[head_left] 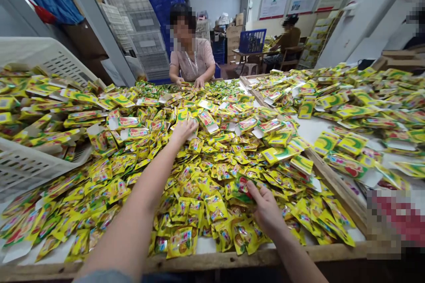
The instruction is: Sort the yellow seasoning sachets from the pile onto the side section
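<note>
countless foil-looking sachets (212, 163) across a table (212, 261), crates (146, 40) behind

Yellow sachets (206, 172) heaped solid; wooden divider (335, 185) bars right.

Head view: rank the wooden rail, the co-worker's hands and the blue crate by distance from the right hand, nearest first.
From the right hand:
1. Wooden rail, to its right on the table.
2. Co-worker's hands, at the table's far side.
3. Blue crate, on the table at the back.

Bare forearms (142, 203), bare fingers (254, 190) — grey-blue sleeve edge (99, 277), left arm
</note>
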### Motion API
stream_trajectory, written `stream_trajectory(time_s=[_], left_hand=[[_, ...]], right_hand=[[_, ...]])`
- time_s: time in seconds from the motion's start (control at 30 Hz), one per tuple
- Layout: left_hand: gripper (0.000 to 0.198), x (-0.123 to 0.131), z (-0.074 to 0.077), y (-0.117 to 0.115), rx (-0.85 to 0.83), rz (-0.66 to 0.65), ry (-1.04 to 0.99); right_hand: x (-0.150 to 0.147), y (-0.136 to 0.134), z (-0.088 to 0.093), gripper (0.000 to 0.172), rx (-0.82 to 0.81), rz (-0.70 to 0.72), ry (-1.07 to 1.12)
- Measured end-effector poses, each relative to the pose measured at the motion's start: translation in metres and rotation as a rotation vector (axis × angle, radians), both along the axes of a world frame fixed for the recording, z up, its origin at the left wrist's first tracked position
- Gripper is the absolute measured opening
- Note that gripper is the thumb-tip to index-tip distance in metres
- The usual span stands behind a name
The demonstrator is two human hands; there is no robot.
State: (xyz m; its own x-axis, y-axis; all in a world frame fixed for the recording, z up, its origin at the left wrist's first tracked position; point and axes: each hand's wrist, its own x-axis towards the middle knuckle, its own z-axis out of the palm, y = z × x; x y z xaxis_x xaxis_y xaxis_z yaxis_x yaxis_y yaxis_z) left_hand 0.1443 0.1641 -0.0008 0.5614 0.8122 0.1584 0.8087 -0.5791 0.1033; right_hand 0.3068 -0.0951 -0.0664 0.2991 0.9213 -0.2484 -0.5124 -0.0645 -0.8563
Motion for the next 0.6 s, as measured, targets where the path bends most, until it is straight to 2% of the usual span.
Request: stream_trajectory(time_s=[0.07,0.13,0.23,0.3,0.37,0.47,0.6], left_hand=[[0.049,0.000,-0.005,0.012,0.004,-0.020,0.079],[0.049,0.005,-0.011,0.014,0.006,-0.041,0.141],[0.030,0.015,-0.017,0.009,0.012,-0.061,0.203],[0.024,0.019,-0.015,0.004,0.028,-0.072,0.221],[0.028,0.018,-0.009,-0.004,0.052,-0.074,0.214],[0.031,0.012,0.001,-0.027,0.073,-0.042,0.164],[0.048,0.002,0.005,-0.087,0.092,-0.050,0.069]], right_hand=[[-0.003,-0.002,-0.004,0.041,0.036,0.017,-0.071],[-0.006,-0.003,-0.007,0.042,0.055,0.010,-0.164],[-0.008,-0.004,-0.011,0.044,0.054,0.016,-0.259],[-0.009,-0.003,-0.012,0.047,0.047,0.019,-0.283],[-0.009,-0.002,-0.013,0.049,0.037,0.010,-0.289],[-0.007,-0.001,-0.013,0.048,0.046,-0.023,-0.282],[0.000,-0.001,-0.004,0.046,0.092,-0.067,-0.235]])
